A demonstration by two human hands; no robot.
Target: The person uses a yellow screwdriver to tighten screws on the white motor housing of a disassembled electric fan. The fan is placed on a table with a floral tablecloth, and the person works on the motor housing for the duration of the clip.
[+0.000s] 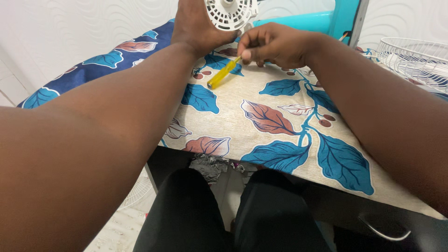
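My left hand (196, 25) grips a white round slotted plastic fan part (231, 13) at the far edge of the table. My right hand (275, 44) pinches a screwdriver with a clear yellow handle (223, 73). Its tip end points up towards the white part and its handle slants down to the left over the cloth. The shaft is hidden by my fingers. Both hands are close together, almost touching.
A leaf-patterned cloth (261, 116) covers the table. A turquoise fan body (317, 21) stands behind the hands. A white wire fan guard (415, 60) lies at the right edge. Another guard (135, 191) rests on the floor by my black-trousered knees.
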